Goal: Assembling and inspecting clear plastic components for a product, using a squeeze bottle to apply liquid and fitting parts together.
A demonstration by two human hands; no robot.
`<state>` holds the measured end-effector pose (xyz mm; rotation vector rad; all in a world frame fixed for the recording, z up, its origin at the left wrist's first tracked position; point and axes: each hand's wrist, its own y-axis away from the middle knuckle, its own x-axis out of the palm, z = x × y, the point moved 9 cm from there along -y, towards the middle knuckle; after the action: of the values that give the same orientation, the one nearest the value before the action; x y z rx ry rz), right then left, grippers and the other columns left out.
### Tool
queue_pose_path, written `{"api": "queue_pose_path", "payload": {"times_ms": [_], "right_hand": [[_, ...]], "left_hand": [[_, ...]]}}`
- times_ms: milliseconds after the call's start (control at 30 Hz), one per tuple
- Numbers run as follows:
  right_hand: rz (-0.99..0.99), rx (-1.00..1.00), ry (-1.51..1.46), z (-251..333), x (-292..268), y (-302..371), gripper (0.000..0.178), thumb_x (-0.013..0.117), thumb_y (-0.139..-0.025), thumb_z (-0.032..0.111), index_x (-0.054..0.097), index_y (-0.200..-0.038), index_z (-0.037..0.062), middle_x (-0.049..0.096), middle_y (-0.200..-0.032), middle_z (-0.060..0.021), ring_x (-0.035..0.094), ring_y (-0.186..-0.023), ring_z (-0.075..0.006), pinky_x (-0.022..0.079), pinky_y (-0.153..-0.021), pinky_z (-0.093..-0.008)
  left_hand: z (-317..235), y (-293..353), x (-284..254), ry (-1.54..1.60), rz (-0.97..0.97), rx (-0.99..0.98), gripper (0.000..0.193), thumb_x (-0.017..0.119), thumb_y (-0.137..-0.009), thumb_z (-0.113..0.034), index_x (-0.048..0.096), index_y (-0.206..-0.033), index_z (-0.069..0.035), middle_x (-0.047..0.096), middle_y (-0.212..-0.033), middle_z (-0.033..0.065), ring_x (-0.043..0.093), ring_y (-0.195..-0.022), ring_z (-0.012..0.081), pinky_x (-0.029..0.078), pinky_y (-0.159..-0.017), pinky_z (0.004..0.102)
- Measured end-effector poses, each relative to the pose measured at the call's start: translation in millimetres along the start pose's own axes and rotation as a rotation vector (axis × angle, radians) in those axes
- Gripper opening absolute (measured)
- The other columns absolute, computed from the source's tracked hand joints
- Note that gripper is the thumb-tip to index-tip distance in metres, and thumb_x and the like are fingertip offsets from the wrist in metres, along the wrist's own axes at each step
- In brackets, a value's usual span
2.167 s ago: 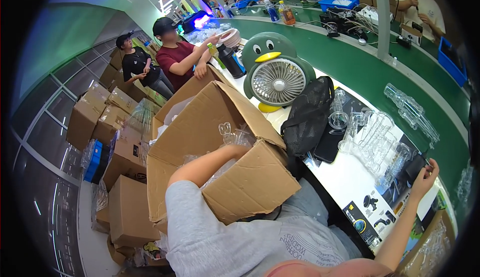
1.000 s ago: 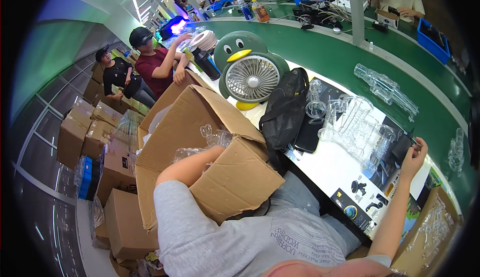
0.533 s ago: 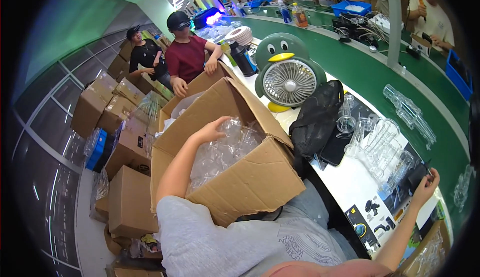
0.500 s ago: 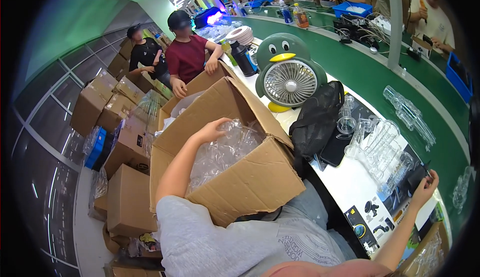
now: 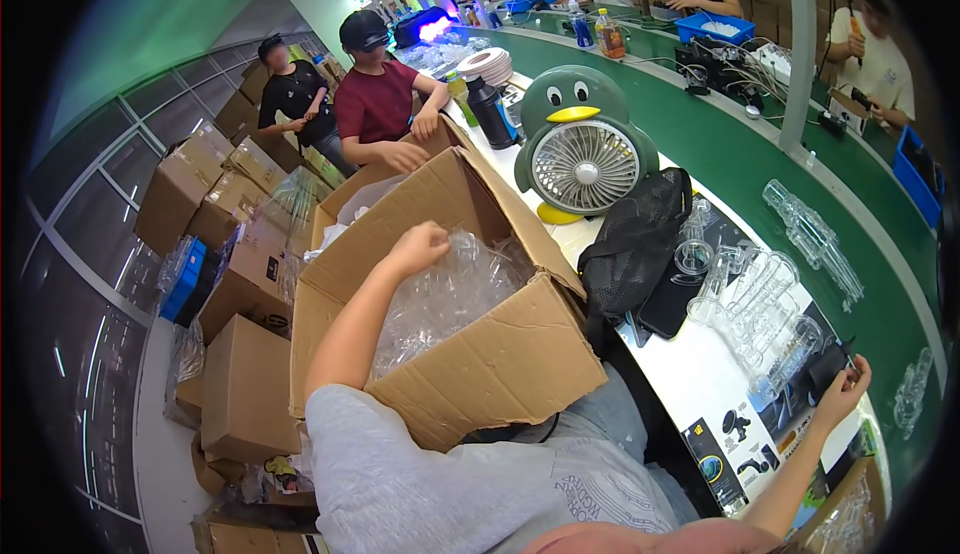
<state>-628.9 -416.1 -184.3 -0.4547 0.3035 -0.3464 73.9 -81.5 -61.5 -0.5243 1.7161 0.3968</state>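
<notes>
My left hand (image 5: pixel 420 249) is inside a large open cardboard box (image 5: pixel 490 364), fingers curled at the edge of a heap of clear plastic pieces (image 5: pixel 440 299). Whether it grips one of them is hard to see. Over at the right edge of the worktable, my right hand (image 5: pixel 847 394) has its fingers closed on a small black part (image 5: pixel 826 369) with a thin tip. Clear plastic tube-like parts (image 5: pixel 750 299) lie in a group on the white tabletop beside it.
A green penguin-shaped fan (image 5: pixel 585 144), a black mesh bag (image 5: pixel 640 244) and a dark bottle (image 5: pixel 490 114) stand along the table. Clear parts (image 5: pixel 810 239) lie on the green conveyor (image 5: pixel 690 134). Stacked cartons (image 5: pixel 250 384) fill the left. A person in red (image 5: pixel 380 104) stands behind the box.
My left hand has drawn back slightly from the clear plastic, its fingers more curled. My right hand stays near the same spot. The person in red has moved a hand along the box.
</notes>
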Motion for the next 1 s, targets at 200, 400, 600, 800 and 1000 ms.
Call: {"api": "queue_pose_path", "payload": {"times_ms": [200, 400, 600, 800, 1000], "right_hand": [[0.005, 0.012, 0.008, -9, -2, -1, 0.034, 0.044, -0.08, -0.005, 0.05, -0.112, 0.0039, 0.052, -0.106, -0.0022, 0.047, -0.083, -0.0103, 0.041, -0.07, -0.0206], [-0.015, -0.014, -0.001, -14, -4, -3, 0.033, 0.045, -0.081, -0.004, 0.05, -0.113, 0.004, 0.052, -0.106, -0.002, 0.047, -0.083, -0.01, 0.041, -0.07, -0.0203], [-0.001, -0.008, -0.008, -17, -3, -4, 0.034, 0.045, -0.083, -0.002, 0.05, -0.115, 0.0057, 0.05, -0.112, -0.0028, 0.046, -0.087, -0.0102, 0.04, -0.071, -0.0205], [-0.006, -0.018, -0.013, -13, -3, -1, 0.033, 0.045, -0.081, -0.003, 0.05, -0.113, 0.0045, 0.051, -0.107, -0.0025, 0.047, -0.085, -0.0105, 0.041, -0.071, -0.0208], [-0.003, -0.045, -0.022, -1, 1, -1, 0.032, 0.045, -0.082, -0.003, 0.051, -0.113, 0.0043, 0.052, -0.107, -0.003, 0.047, -0.085, -0.0105, 0.04, -0.071, -0.0207]], "left_hand": [[24, -4, -36, 0.741, -0.057, -0.131, 0.016, 0.061, -0.078, -0.016, 0.063, -0.077, 0.0, 0.064, -0.094, 0.0052, 0.053, -0.069, 0.008, 0.044, -0.062, 0.0248], [-18, 5, -17, 0.533, 0.031, 0.013, 0.017, 0.056, -0.082, -0.015, 0.063, -0.084, 0.0, 0.06, -0.067, -0.0012, 0.051, -0.059, 0.0062, 0.04, -0.053, 0.0227], [-19, -2, -53, 0.151, -0.285, 0.099, 0.024, 0.053, -0.083, -0.012, 0.052, -0.062, 0.0, 0.048, -0.055, -0.0005, 0.042, -0.052, 0.0057, 0.032, -0.047, 0.0225], [-27, 36, -142, 0.355, -0.918, 0.115, 0.034, 0.052, -0.085, -0.01, 0.033, -0.057, -0.003, 0.028, -0.054, -0.0038, 0.03, -0.053, 0.004, 0.024, -0.045, 0.0254], [-4, 45, -162, 0.61, -0.989, 0.16, 0.034, 0.051, -0.087, -0.01, 0.034, -0.058, -0.003, 0.031, -0.057, -0.0077, 0.029, -0.054, 0.0011, 0.023, -0.046, 0.0232]]}}
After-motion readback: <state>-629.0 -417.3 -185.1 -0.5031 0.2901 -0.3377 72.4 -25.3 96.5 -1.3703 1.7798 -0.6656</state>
